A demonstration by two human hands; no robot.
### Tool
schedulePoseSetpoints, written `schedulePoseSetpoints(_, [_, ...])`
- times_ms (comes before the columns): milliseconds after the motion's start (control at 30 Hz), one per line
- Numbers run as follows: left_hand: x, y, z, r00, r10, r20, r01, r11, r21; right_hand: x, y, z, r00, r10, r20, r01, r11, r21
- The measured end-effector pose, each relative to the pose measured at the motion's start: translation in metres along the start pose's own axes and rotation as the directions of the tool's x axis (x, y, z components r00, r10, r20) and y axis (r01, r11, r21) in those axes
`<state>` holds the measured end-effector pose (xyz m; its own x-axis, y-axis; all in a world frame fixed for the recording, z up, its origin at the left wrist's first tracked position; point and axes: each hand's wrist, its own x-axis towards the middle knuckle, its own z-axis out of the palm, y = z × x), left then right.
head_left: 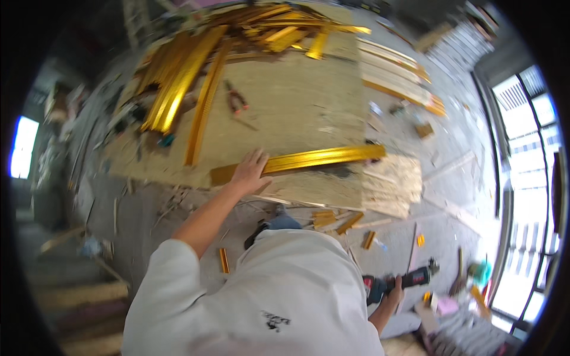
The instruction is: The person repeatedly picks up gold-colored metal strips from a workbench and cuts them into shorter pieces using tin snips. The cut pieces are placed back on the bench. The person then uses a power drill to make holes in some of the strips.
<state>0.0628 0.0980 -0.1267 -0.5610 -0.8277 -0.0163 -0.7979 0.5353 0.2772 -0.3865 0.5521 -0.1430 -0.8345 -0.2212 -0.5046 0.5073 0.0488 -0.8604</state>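
Gold trim strip (pixel 309 159) under left hand's (pixel 249 171) flat spread fingers, right hand (pixel 392 289) closed round angle grinder (pixel 399 281), disc end blurred

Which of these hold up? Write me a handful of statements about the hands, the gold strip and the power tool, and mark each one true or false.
1. The left hand rests on a long gold strip lying at the near edge of the board table. True.
2. The right hand is empty. False: its grip is closed on a red and black power tool, held low beside the body.
3. Red-handled pliers lie on the table. True.
4. The power tool is touching the gold strip. False: it is well apart from it, down near the floor.
5. Short gold offcuts lie on the floor. True.
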Motion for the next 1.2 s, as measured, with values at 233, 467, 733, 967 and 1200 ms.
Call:
schedulePoseSetpoints(233, [0.081,0.087,0.056,0.995,0.094,-0.027,-0.098,0.963,-0.251,-0.028,-0.064,0.058,0.958,-0.208,-0.197,0.22,0.975,0.036])
schedulePoseSetpoints(467, [0.08,0.079,0.041,0.985,0.129,0.117,-0.095,0.961,-0.261,-0.007,-0.07,0.089,0.978,-0.206,0.027,0.199,0.967,0.159])
schedulePoseSetpoints(733, [0.073,0.143,0.043,0.994,0.111,-0.007,-0.111,0.992,-0.064,0.072,-0.093,0.133,0.965,0.071,0.254,0.033,0.924,-0.382])
schedulePoseSetpoints(967, [0.082,0.2,0.08,0.997,-0.007,-0.075,-0.001,0.994,-0.107,0.095,-0.099,0.152,0.783,0.373,0.497,-0.002,0.801,-0.598])
schedulePoseSetpoints(1200, [0.077,0.202,0.089,0.988,0.044,-0.151,-0.052,0.997,-0.049,0.101,-0.105,0.164,0.706,0.43,0.563,0.159,0.679,-0.717])
